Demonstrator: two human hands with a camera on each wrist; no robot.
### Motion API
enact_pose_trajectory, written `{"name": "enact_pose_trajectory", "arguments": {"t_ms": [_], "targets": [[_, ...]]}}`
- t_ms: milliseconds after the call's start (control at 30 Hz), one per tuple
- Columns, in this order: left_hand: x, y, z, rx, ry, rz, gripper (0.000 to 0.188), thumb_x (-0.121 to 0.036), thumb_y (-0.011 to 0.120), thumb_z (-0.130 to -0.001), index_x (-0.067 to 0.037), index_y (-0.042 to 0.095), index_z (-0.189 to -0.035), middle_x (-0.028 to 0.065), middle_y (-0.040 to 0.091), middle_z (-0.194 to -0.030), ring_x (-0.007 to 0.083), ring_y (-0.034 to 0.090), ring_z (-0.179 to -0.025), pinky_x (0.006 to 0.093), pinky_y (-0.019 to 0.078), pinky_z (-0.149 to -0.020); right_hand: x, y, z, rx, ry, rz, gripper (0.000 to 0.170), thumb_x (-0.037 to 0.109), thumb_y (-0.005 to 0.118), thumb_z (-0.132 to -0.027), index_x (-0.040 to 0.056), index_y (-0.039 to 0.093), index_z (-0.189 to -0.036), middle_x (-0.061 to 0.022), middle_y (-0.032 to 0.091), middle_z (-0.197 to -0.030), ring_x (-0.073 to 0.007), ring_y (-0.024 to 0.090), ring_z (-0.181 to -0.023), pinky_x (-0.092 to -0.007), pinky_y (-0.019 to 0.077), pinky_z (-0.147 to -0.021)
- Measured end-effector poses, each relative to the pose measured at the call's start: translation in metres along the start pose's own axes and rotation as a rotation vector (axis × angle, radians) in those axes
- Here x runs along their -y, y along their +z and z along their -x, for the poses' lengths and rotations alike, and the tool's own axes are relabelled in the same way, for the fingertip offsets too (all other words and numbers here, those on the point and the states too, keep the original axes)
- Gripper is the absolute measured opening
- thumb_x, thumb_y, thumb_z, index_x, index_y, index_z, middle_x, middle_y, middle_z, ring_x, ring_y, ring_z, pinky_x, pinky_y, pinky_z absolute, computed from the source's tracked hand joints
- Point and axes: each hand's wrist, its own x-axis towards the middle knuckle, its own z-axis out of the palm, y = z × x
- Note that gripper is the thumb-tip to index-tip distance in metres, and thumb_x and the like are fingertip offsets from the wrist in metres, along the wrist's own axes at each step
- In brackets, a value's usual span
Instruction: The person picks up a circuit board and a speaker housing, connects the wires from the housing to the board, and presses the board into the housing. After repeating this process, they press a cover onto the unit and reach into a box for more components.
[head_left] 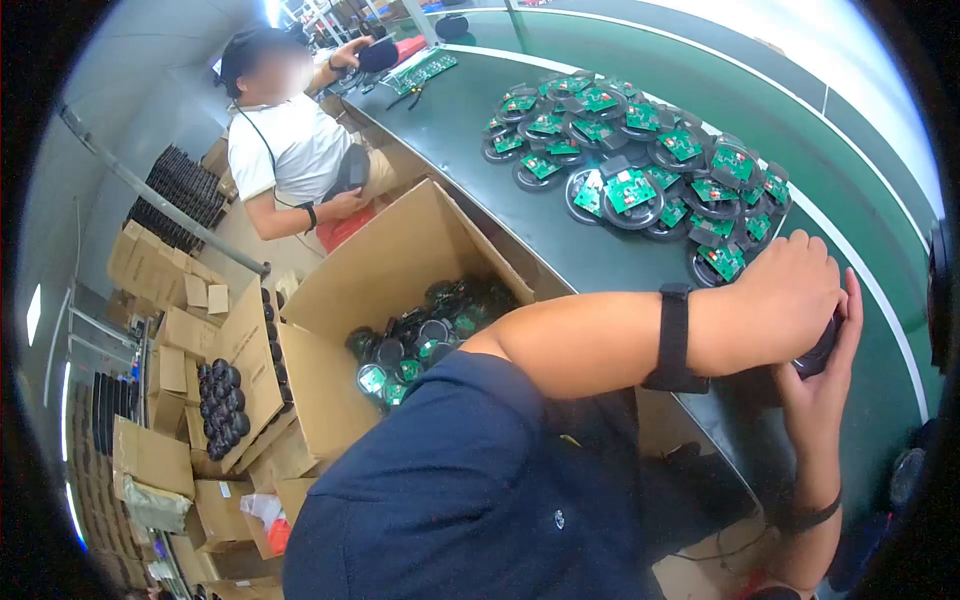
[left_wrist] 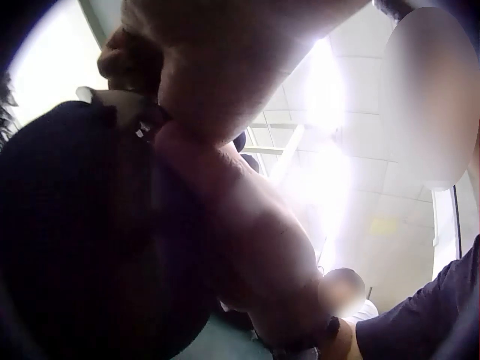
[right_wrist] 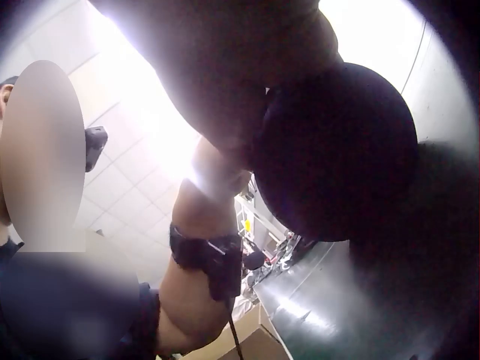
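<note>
In the head view, at the right, both hands meet over a black round disc (head_left: 818, 352) close above the table. My left hand (head_left: 785, 290) grips it from above with curled fingers. Below, my right hand (head_left: 825, 375) holds its edge between thumb and fingers. The disc (right_wrist: 345, 157) appears as a large dark round shape in the right wrist view. Its details are lost in shadow in both wrist views, and the hands cover most of it in the head view. Beside my left hand lies a pile of clear-rimmed black round housings (head_left: 635, 190) with green circuit boards.
An open cardboard box (head_left: 330, 370) with more round parts stands against the green table (head_left: 470, 140). Pliers (head_left: 408, 98) and a circuit board panel (head_left: 425, 72) lie farther along. Another person (head_left: 290, 150) sits there, holding dark parts. Cartons (head_left: 150, 260) stack behind.
</note>
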Motion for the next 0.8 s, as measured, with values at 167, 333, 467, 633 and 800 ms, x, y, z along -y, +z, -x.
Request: {"name": "enact_pose_trajectory", "arguments": {"t_ms": [167, 333, 467, 633, 800], "targets": [[0.006, 0.001, -0.004, 0.098, 0.094, 0.026, 0.019, -0.018, 0.061, -0.081, 0.0, 0.068, -0.084, 0.016, 0.065, -0.087, 0.0294, 0.063, -0.083, 0.0389, 0.0521, -0.069, -0.007, -0.002, -0.003, 0.015, 0.013, -0.04, 0.104, 0.01, 0.083, -0.073, 0.0055, 0.022, -0.158, -0.0148, 0.046, -0.143, -0.0253, 0.048, -0.131, -0.0382, 0.0355, -0.112], [0.012, -0.005, -0.004, 0.064, 0.181, 0.282, 0.029, -0.021, 0.07, -0.082, -0.001, 0.062, -0.102, 0.0163, 0.062, -0.096, 0.0346, 0.059, -0.091, 0.0425, 0.0495, -0.081, -0.009, -0.006, -0.005, 0.027, -0.022, 0.034, 0.107, 0.014, 0.085, -0.07, 0.0026, 0.022, -0.156, -0.0186, 0.041, -0.149, -0.0281, 0.042, -0.138, -0.0402, 0.0349, -0.115], [0.008, -0.012, 0.0, 0.039, 0.118, 0.354, 0.024, -0.008, 0.068, -0.083, -0.001, 0.061, -0.105, 0.0166, 0.062, -0.097, 0.0368, 0.058, -0.093, 0.0428, 0.0485, -0.083, -0.008, -0.009, -0.003, 0.052, -0.111, 0.139, 0.103, 0.015, 0.085, -0.071, -0.0006, 0.025, -0.154, -0.0254, 0.042, -0.145, -0.0393, 0.045, -0.134, -0.0418, 0.0367, -0.113], [0.013, -0.031, 0.017, -0.372, 0.277, 0.362, 0.019, -0.001, 0.067, -0.086, -0.001, 0.066, -0.104, 0.0118, 0.063, -0.094, 0.0267, 0.061, -0.085, 0.0366, 0.0505, -0.077, -0.01, -0.015, -0.009, 0.059, -0.109, 0.117, 0.079, 0.021, 0.08, -0.081, -0.001, 0.04, -0.146, -0.0232, 0.047, -0.139, -0.0362, 0.049, -0.129, -0.0396, 0.0396, -0.109], [0.03, -0.024, 0.047, -0.569, -0.591, 1.36, 0.02, -0.014, 0.055, -0.104, -0.007, 0.053, -0.122, 0.0063, 0.066, -0.105, 0.015, 0.065, -0.087, 0.0269, 0.0522, -0.071, -0.025, -0.012, -0.016, 0.01, 0.161, -0.315, 0.04, 0.029, 0.059, -0.103, -0.0003, 0.057, -0.13, -0.0075, 0.062, -0.12, -0.0166, 0.056, -0.111, -0.0308, 0.0424, -0.102]]}}
